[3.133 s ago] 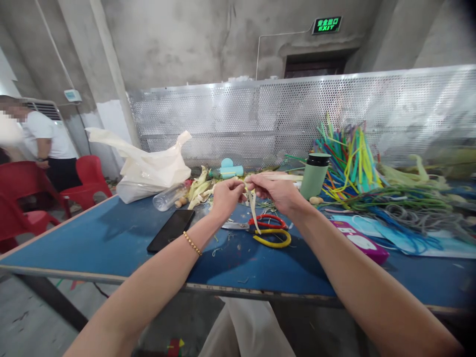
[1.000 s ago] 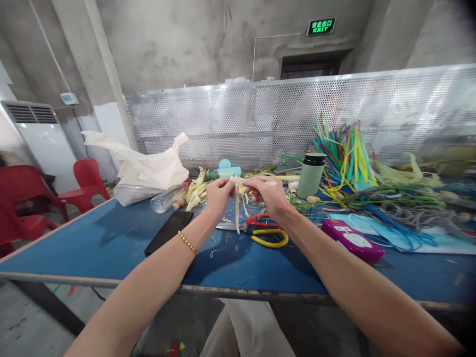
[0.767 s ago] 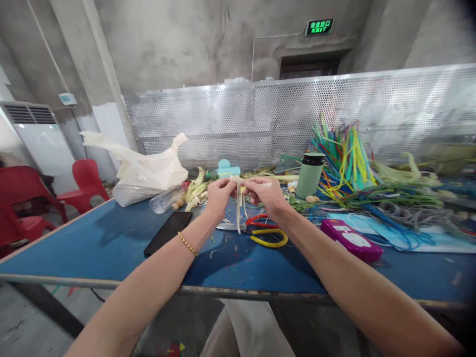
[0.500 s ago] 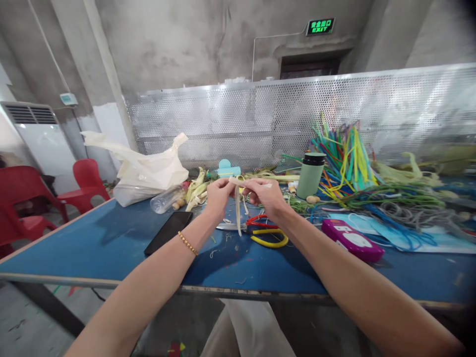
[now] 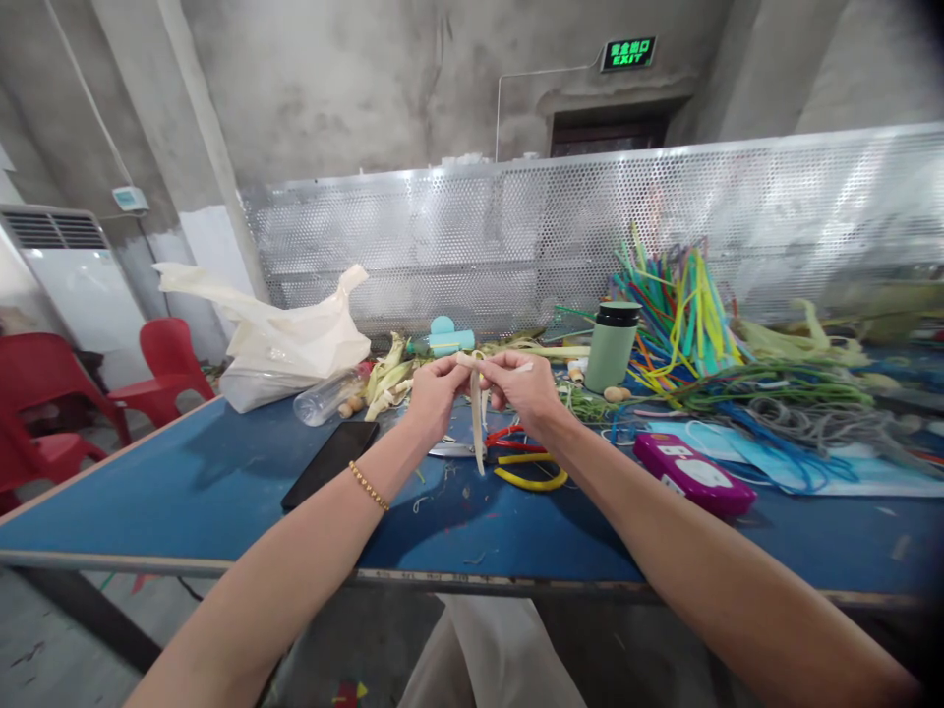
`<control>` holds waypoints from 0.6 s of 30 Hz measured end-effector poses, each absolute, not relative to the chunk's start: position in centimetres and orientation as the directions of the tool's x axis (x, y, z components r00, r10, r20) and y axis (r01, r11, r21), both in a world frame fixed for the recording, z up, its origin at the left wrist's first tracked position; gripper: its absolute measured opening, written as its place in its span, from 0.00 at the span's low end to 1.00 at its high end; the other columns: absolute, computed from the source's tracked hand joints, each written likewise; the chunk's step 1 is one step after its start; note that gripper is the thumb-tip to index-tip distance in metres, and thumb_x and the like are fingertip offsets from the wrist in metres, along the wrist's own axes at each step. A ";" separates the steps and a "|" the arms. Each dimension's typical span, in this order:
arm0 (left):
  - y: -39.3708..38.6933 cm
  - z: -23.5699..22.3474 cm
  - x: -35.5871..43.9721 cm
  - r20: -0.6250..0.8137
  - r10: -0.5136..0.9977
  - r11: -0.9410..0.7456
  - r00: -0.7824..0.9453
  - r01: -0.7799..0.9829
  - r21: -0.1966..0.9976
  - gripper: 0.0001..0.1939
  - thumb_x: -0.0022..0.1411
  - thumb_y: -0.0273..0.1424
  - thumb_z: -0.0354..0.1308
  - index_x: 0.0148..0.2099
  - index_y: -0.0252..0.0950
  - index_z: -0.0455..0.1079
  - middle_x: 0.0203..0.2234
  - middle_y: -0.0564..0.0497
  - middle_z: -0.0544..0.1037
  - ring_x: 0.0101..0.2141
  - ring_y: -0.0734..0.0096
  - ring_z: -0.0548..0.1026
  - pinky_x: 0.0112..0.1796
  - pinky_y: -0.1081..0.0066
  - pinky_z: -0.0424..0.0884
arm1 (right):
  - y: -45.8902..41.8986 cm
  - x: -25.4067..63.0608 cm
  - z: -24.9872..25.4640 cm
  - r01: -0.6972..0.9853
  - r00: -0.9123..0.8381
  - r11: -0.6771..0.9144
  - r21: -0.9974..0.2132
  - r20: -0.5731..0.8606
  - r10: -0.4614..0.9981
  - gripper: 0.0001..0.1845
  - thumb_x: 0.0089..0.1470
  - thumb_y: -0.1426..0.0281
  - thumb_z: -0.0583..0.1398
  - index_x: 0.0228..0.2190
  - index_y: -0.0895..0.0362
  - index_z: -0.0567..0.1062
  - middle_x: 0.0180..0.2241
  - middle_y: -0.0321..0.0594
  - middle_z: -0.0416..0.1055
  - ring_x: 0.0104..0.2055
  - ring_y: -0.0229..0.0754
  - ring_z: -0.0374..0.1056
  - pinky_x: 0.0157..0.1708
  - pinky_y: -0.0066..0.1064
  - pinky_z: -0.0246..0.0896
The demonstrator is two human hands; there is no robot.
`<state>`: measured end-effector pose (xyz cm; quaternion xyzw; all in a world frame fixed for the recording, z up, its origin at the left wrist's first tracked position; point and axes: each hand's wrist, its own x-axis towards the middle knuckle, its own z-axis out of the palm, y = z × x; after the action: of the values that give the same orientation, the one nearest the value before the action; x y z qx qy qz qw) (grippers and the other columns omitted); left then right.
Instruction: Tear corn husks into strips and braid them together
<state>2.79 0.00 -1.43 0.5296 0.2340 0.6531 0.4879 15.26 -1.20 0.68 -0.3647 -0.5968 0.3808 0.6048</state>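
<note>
Both hands meet over the middle of the table, pinching a pale strip that looks like corn husk (image 5: pixel 478 423). One end of the strip hangs down between them. My left hand (image 5: pixel 435 393) is closed on it from the left, a gold bead bracelet at the wrist. From the right, my right hand (image 5: pixel 525 389) grips it with thumb and fingers, and a short pale end sticks out above. Below the hands lie scissors (image 5: pixel 451 450) with silver blades and a red handle, and a tool with yellow handles (image 5: pixel 532 482).
A black phone (image 5: pixel 331 462), a clear bottle (image 5: pixel 319 403) and a white plastic bag (image 5: pixel 295 339) lie left. Corn husks (image 5: pixel 390 374) are behind my hands. To the right stand a green flask (image 5: pixel 612 349), a purple case (image 5: pixel 693 474) and colored strips (image 5: pixel 693 315). Perforated metal panels (image 5: pixel 442 236) close the back.
My view has shifted slightly. My hands have drawn a little closer together, and the hanging strip has swung a bit to the right.
</note>
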 end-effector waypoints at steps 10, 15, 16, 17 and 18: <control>-0.6 -0.9 3.0 0.449 0.888 -0.364 0.097 -0.448 0.817 0.07 0.46 0.28 0.65 0.29 0.30 0.75 0.23 0.49 0.75 0.25 0.75 0.70 0.31 0.70 0.66 | -1.1 15.4 0.7 -0.028 0.026 0.449 -0.893 0.449 0.893 0.10 0.46 0.68 0.64 0.21 0.60 0.70 0.16 0.33 0.68 0.10 0.30 0.58 0.08 0.22 0.51; -0.8 -0.8 3.1 0.449 0.889 -0.376 0.085 -0.422 0.825 0.08 0.46 0.30 0.67 0.29 0.30 0.75 0.23 0.50 0.75 0.25 0.75 0.70 0.32 0.70 0.67 | -1.0 15.4 0.6 -0.004 0.045 0.446 -0.895 0.445 0.894 0.09 0.45 0.69 0.64 0.22 0.60 0.70 0.15 0.33 0.68 0.10 0.30 0.59 0.08 0.22 0.51; -0.8 -0.8 3.1 0.449 0.890 -0.379 0.082 -0.413 0.828 0.09 0.46 0.31 0.67 0.29 0.30 0.75 0.23 0.50 0.74 0.25 0.75 0.70 0.32 0.70 0.67 | -1.0 15.4 0.6 -0.002 0.048 0.444 -0.896 0.443 0.895 0.09 0.45 0.69 0.64 0.22 0.60 0.70 0.15 0.33 0.68 0.10 0.30 0.59 0.08 0.22 0.51; -0.8 -0.8 3.1 0.448 0.891 -0.383 0.078 -0.405 0.830 0.09 0.47 0.32 0.67 0.29 0.30 0.75 0.22 0.50 0.74 0.25 0.75 0.70 0.32 0.70 0.67 | -1.0 15.3 0.6 -0.002 0.047 0.442 -0.897 0.442 0.896 0.09 0.44 0.69 0.64 0.22 0.60 0.70 0.15 0.33 0.68 0.10 0.30 0.59 0.08 0.22 0.51; -0.8 -0.8 3.1 0.448 0.891 -0.386 0.071 -0.399 0.832 0.10 0.47 0.32 0.67 0.28 0.30 0.74 0.22 0.51 0.74 0.25 0.75 0.70 0.32 0.70 0.67 | -1.0 15.3 0.6 -0.003 0.043 0.442 -0.897 0.442 0.896 0.09 0.44 0.69 0.65 0.22 0.60 0.70 0.15 0.33 0.68 0.10 0.30 0.58 0.08 0.22 0.51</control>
<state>3.11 -0.81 -0.84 0.5314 0.2316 0.6408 0.5034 15.29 -0.99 0.61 -0.3804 -0.5868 0.3664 0.6138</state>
